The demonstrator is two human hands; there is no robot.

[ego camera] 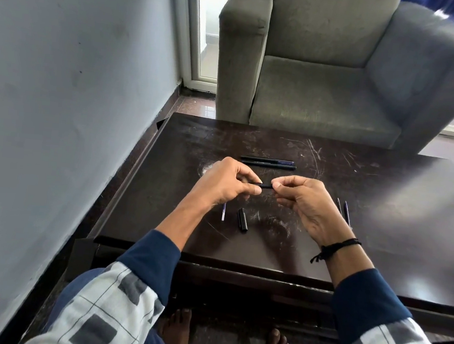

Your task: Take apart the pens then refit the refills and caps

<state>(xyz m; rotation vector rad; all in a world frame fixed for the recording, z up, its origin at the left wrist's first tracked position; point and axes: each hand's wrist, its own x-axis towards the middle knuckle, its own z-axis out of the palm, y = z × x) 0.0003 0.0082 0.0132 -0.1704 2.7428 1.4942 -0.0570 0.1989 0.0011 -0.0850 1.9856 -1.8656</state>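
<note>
Checked sleeves [113, 299] nearest. Over table [385, 187] centre, L hand [224, 184] & R hand [310, 204] each pinch one end of black pen [264, 186], fingers [284, 187] curled, pen level. Cap [243, 219] + refill [223, 215] lie toward near edge; two pens [268, 162] toward far edge; two refills [343, 210] further R.

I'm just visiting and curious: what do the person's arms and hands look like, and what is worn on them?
No gloves or rings show on the left hand or the right hand. A black cord bracelet with a loose tail circles the right wrist. Each arm has a dark navy sleeve under a pale outer sleeve checked with grey squares and thin dark lines.
</note>
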